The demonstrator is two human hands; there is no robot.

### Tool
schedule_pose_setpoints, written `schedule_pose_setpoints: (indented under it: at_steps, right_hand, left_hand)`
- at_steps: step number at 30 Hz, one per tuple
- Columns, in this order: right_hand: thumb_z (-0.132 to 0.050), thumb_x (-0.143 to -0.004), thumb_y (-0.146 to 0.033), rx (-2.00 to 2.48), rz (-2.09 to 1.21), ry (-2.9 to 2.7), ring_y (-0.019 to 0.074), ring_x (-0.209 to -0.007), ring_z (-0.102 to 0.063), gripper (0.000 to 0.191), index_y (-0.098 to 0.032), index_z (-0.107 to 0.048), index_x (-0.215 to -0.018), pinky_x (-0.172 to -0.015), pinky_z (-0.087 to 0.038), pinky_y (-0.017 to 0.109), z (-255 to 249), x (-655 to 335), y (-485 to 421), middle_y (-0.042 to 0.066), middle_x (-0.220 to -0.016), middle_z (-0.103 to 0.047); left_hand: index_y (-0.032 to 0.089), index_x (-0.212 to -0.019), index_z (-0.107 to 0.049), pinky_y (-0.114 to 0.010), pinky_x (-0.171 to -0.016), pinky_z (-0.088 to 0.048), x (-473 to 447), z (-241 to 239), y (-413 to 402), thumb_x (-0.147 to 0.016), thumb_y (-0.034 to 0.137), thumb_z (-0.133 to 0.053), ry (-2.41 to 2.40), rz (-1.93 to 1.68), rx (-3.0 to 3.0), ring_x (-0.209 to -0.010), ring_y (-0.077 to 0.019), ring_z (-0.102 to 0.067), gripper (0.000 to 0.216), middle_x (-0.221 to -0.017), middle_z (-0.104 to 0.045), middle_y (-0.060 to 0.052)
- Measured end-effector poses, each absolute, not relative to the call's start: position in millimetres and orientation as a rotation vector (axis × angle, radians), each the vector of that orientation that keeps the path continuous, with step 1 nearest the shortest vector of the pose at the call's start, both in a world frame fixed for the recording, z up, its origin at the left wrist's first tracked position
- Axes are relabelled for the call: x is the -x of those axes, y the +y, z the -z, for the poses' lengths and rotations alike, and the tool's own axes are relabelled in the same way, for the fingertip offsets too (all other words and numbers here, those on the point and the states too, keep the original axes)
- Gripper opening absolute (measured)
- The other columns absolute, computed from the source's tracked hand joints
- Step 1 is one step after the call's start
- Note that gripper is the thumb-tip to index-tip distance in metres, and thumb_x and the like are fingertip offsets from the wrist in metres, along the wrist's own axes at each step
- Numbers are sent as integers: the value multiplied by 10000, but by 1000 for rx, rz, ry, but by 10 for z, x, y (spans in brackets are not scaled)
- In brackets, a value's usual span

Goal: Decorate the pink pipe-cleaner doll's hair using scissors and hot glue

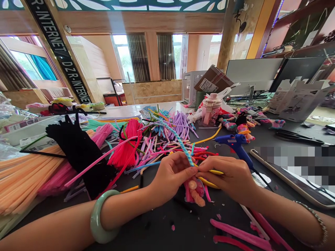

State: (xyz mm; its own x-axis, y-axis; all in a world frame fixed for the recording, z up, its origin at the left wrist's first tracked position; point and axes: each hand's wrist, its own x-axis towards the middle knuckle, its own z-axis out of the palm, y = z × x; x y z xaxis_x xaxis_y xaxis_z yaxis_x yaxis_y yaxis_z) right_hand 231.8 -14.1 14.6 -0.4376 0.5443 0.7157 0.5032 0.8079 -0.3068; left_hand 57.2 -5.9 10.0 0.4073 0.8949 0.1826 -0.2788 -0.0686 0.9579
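Note:
A light-blue and white twisted pipe cleaner [180, 141] rises up and to the left from between my two hands. My left hand [174, 174] is closed in a pinch round its lower part. Close beside it, the fingertips of my right hand [226, 174] are pressed together at the lower end of the same twist; exactly what they grip is partly hidden. Just below my fingers is a small fuzzy pink and peach piece [195, 191] with a pale round disc on it. Whether it is joined to the twist is hidden by my fingers.
Bundles of pipe cleaners in black [78, 153], hot pink [128, 143], peach [31, 177] and lilac [180, 123] lie left and ahead. A blue glue gun [235, 144], a pink bottle [209, 109], scissors [299, 136] and a tablet-like device [282, 172] are on the right.

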Motion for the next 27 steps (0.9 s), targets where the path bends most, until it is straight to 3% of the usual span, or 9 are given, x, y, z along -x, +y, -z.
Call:
schedule_pose_setpoints:
  at_steps: [12,14,19,22,27]
  right_hand:
    - [-589,-837,-307,811,-79,-2137,131,-585,-647,120,-225,-657,-782,-573,-517,222,-163,-2318,-119,15,-681,-711]
    - [-591,-836,-308,826,-57,-2131,136,-615,-656,108,-235,-659,-879,-614,-533,231,-154,-2315,-112,19,-746,-724]
    - [-526,-894,-296,641,123,-2260,150,-790,-656,293,-250,-574,-1179,-718,-526,261,-129,-2356,-62,54,-951,-707]
    - [-502,-909,-311,651,273,-2381,168,-878,-632,299,-237,-575,-1190,-783,-500,297,-138,-2392,-28,70,-1002,-681]
    - [-541,-884,-361,646,469,-2352,155,-766,-591,288,-217,-608,-1124,-734,-464,288,-160,-2404,-32,42,-862,-659]
  left_hand:
    - [141,-753,-583,-245,-647,-462,-567,-118,-63,-587,395,-813,667,-1092,-1331,-650,-125,-567,380,-714,-600,-17]
    - [149,-720,-555,-231,-616,-448,-565,-117,-62,-599,372,-804,678,-1098,-1348,-615,-107,-546,356,-678,-570,6]
    - [164,-763,-484,-231,-567,-439,-552,-134,-72,-651,310,-757,694,-1052,-1412,-562,-91,-521,329,-663,-524,31]
    - [165,-822,-479,-235,-589,-452,-547,-197,-98,-674,249,-728,727,-1019,-1503,-618,-109,-543,302,-707,-543,14]
    - [190,-959,-435,-205,-542,-435,-537,-322,-164,-712,133,-657,828,-993,-1640,-571,-95,-543,337,-672,-529,41]
